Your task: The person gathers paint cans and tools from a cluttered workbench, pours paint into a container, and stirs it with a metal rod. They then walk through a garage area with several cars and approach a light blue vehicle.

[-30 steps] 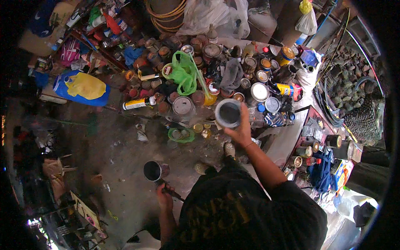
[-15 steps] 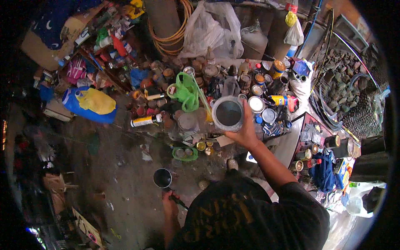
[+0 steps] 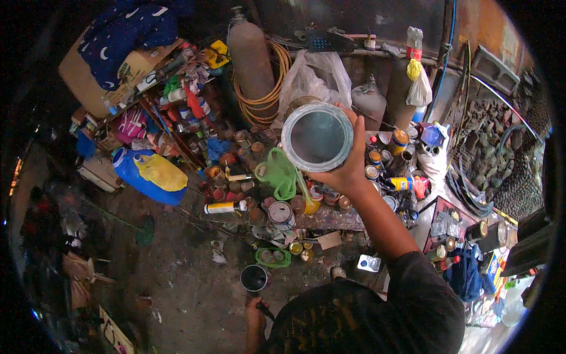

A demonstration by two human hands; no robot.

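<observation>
My right hand (image 3: 349, 162) is closed round the far and right side of an open paint can (image 3: 289, 154), raised above the cluttered bench. Its mouth faces me, with a pale metal rim and a greyish inside. Low on the left, my left hand (image 3: 255, 305) grips a round dark cup with a black handle (image 3: 243, 277). The cup's mouth faces up; whether it is part of a spray gun I cannot tell. A lidded paint can (image 3: 281, 215) and a green plastic bag (image 3: 277, 177) are on the bench near the raised can.
Several paint cans and bottles crowd the bench (image 3: 330, 222). Behind stand a gas cylinder (image 3: 250, 53) with an orange hose (image 3: 283, 76) and a clear plastic bag (image 3: 324, 76). A blue and yellow container (image 3: 150, 174) lies left. At right are a hollow block (image 3: 495, 68) and stones (image 3: 489, 135).
My right hand has lifted the paint can up from the bench toward me. My left hand and the dark cup sit lower and slightly further right in view. The view has tilted up.
</observation>
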